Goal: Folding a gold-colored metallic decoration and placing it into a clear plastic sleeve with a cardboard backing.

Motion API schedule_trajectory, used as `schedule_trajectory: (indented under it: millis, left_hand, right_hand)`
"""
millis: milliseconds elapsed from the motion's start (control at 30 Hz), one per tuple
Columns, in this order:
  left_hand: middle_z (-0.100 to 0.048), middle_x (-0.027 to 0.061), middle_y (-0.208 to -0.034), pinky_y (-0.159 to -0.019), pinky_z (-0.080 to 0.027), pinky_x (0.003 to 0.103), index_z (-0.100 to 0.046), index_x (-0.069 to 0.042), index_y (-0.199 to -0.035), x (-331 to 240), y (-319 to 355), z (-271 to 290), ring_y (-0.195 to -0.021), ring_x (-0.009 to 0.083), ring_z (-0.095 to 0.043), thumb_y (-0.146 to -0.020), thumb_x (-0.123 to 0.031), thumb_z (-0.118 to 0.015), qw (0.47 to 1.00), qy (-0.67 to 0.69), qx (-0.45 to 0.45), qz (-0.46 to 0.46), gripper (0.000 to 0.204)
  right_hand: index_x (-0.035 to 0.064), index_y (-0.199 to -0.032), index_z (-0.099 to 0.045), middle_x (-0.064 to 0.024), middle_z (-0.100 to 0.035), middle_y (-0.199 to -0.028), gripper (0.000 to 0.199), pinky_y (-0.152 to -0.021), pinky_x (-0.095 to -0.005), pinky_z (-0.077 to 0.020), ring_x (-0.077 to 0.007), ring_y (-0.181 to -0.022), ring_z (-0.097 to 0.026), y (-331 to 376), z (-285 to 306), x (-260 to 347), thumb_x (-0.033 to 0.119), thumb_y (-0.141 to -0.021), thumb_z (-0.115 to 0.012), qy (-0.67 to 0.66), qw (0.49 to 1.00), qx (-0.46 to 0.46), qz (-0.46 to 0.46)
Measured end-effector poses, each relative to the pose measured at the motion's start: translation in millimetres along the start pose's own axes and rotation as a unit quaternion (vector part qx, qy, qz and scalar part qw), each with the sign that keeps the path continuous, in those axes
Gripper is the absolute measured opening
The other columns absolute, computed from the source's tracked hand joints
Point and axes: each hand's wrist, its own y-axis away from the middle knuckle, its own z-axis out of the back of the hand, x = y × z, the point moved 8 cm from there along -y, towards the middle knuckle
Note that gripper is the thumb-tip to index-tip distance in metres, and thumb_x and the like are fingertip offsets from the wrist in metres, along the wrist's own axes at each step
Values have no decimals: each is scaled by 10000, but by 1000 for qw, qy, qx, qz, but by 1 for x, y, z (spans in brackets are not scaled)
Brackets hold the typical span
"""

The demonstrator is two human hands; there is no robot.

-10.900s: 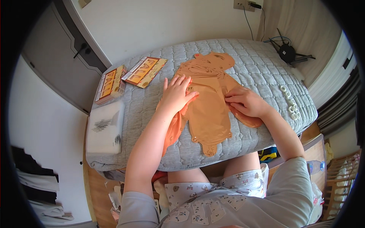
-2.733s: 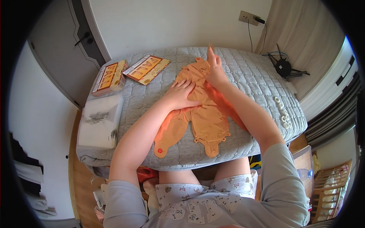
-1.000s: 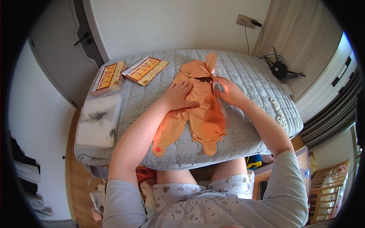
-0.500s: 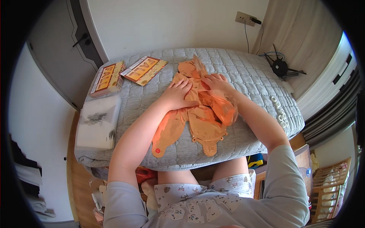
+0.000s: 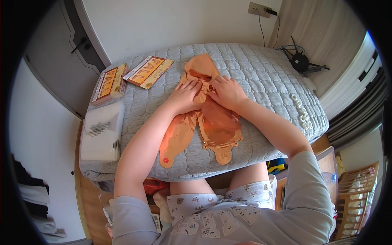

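A flat orange foil balloon (image 5: 220,128) lies on the grey quilted bedcover, with two rounded lobes ending in tabs that point toward me. Its far part is creased and rumpled between my hands. My left hand (image 5: 184,97) rests on the left side of the foil, fingers laid across it and thumb stretched out to the right. On the right side, my right hand (image 5: 228,94) presses down with bent fingers, its thumb apart from them. The fingertips of both hands nearly meet over the crumpled foil. Small holed tabs edge the right lobe.
A stack of orange printed packs (image 5: 109,86) and one loose pack (image 5: 148,72) lie at the far left. Nearer is a white plastic-wrapped pack (image 5: 102,130). White rings (image 5: 303,114) lie at the right edge of the quilted bedcover (image 5: 261,143); a black router (image 5: 300,62) sits beyond.
The loose, see-through foil flap on the right now lies flatter against the balloon. My right hand has moved slightly left, closer to my left hand, and the far end of the foil has spread out.
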Motion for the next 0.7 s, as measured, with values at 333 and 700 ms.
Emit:
schedule_trajectory:
  millis: [333,700]
  left_hand:
    - [-259,168,-1677,-1277,-136,471,-304,-66,-1603,-4,4,4,-1565,307,-212,-828,-761,-606,1000,17,-2,12,1084]
    - [-224,121,-1699,-1278,-141,461,-275,-113,-1622,0,3,-2,-1579,267,-179,-855,-453,-669,1000,-13,23,13,927]
  right_hand:
    - [73,-1357,-561,-138,-632,-1274,469,-963,-437,-500,-323,-1170,-616,50,20,31,291,-946,-628,-14,999,-28,25]
    - [33,-1393,-521,-204,-617,-1308,521,-1039,-439,-484,-380,-1161,-615,61,29,10,162,-912,-675,-227,967,-42,108]
